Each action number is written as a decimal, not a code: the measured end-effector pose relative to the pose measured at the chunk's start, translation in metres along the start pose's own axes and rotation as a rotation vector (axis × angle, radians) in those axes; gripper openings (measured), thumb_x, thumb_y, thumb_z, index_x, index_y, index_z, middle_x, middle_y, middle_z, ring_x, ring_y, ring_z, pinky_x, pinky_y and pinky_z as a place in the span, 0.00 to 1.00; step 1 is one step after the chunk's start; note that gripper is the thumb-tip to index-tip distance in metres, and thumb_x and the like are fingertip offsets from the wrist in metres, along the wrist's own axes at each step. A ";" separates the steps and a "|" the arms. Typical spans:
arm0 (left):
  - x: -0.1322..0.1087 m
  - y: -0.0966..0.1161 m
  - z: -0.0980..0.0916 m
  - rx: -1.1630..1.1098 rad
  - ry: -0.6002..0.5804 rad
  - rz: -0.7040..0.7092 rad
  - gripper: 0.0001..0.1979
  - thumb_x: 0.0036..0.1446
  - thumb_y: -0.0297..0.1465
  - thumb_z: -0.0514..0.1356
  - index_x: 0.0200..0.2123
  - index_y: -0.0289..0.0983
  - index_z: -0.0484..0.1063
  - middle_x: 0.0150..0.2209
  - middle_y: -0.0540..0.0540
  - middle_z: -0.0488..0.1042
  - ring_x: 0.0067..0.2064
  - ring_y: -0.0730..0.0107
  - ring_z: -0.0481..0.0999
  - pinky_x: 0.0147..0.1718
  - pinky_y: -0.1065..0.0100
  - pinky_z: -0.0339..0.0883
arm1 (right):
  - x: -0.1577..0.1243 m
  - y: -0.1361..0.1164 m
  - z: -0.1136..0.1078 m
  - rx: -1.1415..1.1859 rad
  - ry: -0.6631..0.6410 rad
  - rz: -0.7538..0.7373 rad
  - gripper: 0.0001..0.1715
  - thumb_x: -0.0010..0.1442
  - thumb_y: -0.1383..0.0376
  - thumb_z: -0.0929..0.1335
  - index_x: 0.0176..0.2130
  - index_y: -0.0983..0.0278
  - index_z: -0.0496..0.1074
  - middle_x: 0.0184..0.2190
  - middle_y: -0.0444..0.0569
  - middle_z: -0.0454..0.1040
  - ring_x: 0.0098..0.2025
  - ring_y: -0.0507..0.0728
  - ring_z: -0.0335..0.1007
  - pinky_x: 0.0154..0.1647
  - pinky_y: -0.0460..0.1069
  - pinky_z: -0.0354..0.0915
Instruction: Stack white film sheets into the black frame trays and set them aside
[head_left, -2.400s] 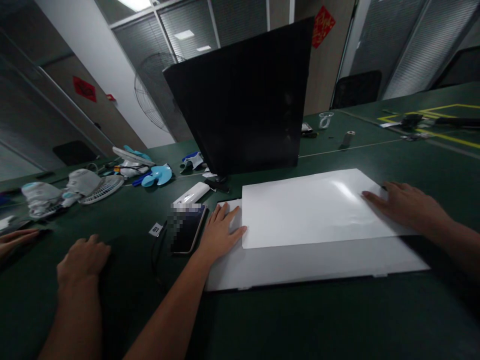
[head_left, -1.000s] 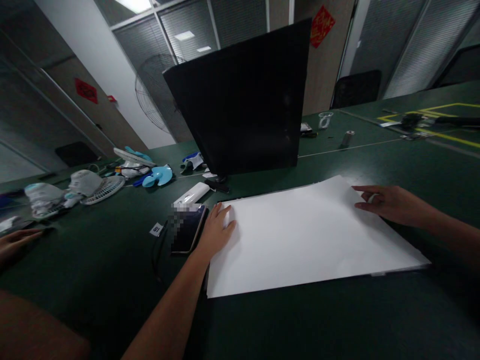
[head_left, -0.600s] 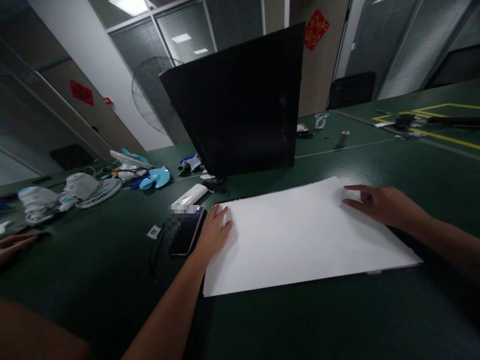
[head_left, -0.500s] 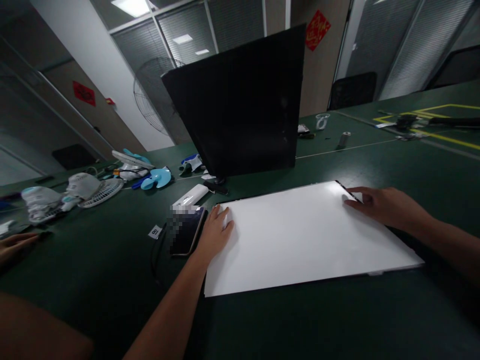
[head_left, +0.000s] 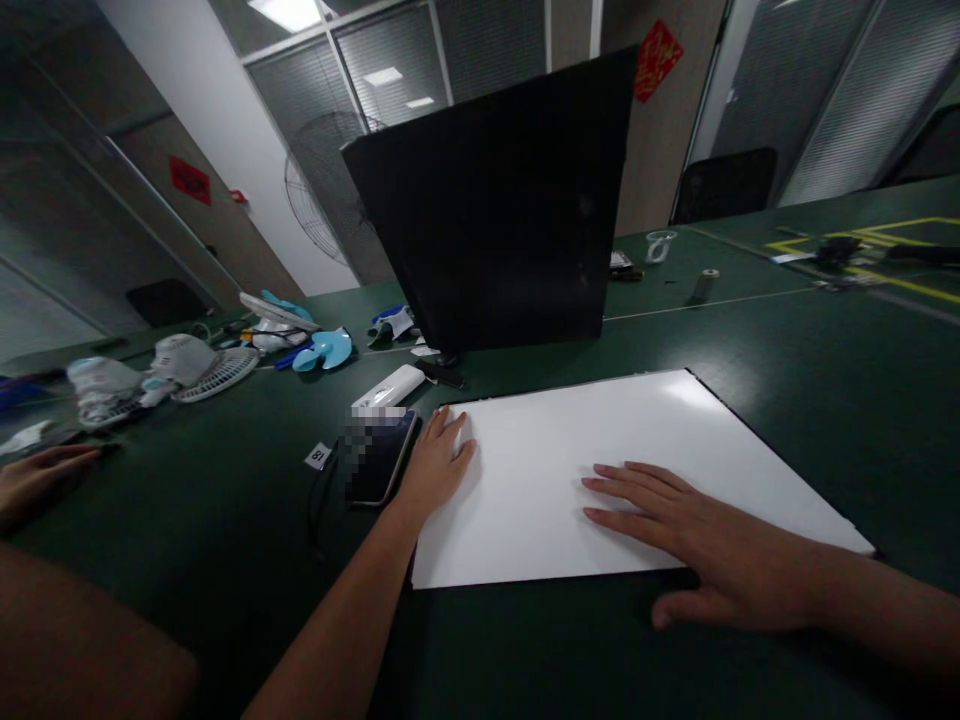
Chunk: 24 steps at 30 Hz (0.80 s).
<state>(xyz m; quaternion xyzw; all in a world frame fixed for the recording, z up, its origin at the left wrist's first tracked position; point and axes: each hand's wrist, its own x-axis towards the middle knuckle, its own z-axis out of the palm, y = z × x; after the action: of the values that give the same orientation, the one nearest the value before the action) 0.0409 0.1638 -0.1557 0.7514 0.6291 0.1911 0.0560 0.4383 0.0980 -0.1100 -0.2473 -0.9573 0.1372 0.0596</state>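
White sheet (head_left: 532,510), left hand (head_left: 436,465) at edge

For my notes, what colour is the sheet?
The sheet is plain white, best seen in the head view.

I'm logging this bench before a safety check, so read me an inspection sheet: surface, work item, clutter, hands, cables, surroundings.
Surface: dark green table; spills, nothing seen.
Work item: white sheet lying flat, a dark edge showing along its right side.
Clutter: dark phone-like device and white device left of the sheet; light-blue fan blade farther left; clear cup beyond.
Hands: left hand on the sheet's left end; right hand spread over its near right part, full contact unclear.
Cables: dark cord beside the phone-like device.
Surroundings: large black panel behind the sheet; another person's hand at the left edge.
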 end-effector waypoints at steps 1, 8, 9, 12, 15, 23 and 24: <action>0.000 -0.001 0.001 -0.007 0.009 -0.001 0.28 0.70 0.38 0.57 0.67 0.30 0.70 0.74 0.29 0.59 0.76 0.42 0.55 0.73 0.43 0.51 | 0.002 -0.001 0.002 -0.007 0.035 -0.010 0.51 0.67 0.44 0.70 0.78 0.47 0.48 0.76 0.52 0.53 0.76 0.71 0.51 0.71 0.72 0.58; 0.001 -0.005 0.000 -0.120 0.003 -0.028 0.29 0.72 0.45 0.52 0.66 0.34 0.71 0.74 0.32 0.60 0.77 0.47 0.54 0.74 0.44 0.48 | 0.002 -0.006 0.010 -0.283 0.342 -0.243 0.25 0.71 0.61 0.68 0.65 0.59 0.72 0.62 0.52 0.75 0.63 0.61 0.72 0.64 0.61 0.68; 0.001 -0.005 -0.002 -0.145 -0.005 -0.040 0.29 0.72 0.45 0.52 0.66 0.33 0.71 0.74 0.32 0.60 0.77 0.47 0.54 0.74 0.44 0.47 | 0.002 -0.008 0.009 -0.321 0.387 -0.292 0.21 0.71 0.64 0.67 0.61 0.61 0.75 0.58 0.52 0.78 0.59 0.60 0.74 0.62 0.60 0.70; 0.003 -0.005 -0.005 -0.250 -0.007 -0.080 0.30 0.72 0.47 0.52 0.65 0.33 0.73 0.73 0.33 0.62 0.77 0.50 0.55 0.75 0.47 0.46 | -0.001 -0.013 0.005 -0.396 0.461 -0.452 0.18 0.72 0.69 0.62 0.53 0.66 0.78 0.51 0.52 0.81 0.52 0.58 0.77 0.56 0.57 0.74; 0.005 -0.008 -0.007 -0.415 0.028 -0.136 0.27 0.71 0.47 0.54 0.63 0.37 0.74 0.72 0.37 0.66 0.75 0.52 0.60 0.75 0.47 0.48 | -0.009 -0.015 -0.002 -0.451 0.496 -0.524 0.22 0.72 0.69 0.59 0.54 0.67 0.78 0.52 0.53 0.81 0.54 0.60 0.77 0.52 0.56 0.75; 0.014 -0.021 -0.013 -0.556 0.144 -0.193 0.20 0.70 0.35 0.51 0.53 0.39 0.81 0.59 0.44 0.81 0.65 0.55 0.76 0.70 0.48 0.62 | -0.041 -0.020 -0.002 -0.376 0.582 -0.190 0.34 0.71 0.74 0.59 0.71 0.57 0.63 0.61 0.45 0.77 0.66 0.56 0.69 0.62 0.56 0.72; 0.014 -0.022 -0.013 -0.554 0.146 -0.196 0.20 0.67 0.31 0.52 0.53 0.39 0.81 0.58 0.45 0.81 0.64 0.55 0.77 0.70 0.48 0.62 | -0.043 -0.018 -0.002 -0.384 0.603 -0.177 0.34 0.71 0.74 0.59 0.72 0.56 0.63 0.60 0.45 0.77 0.66 0.55 0.69 0.64 0.56 0.70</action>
<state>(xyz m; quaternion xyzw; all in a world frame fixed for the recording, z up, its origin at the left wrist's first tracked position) 0.0182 0.1801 -0.1478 0.6276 0.6249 0.4024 0.2316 0.4680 0.0624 -0.1045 -0.1993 -0.9228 -0.1298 0.3032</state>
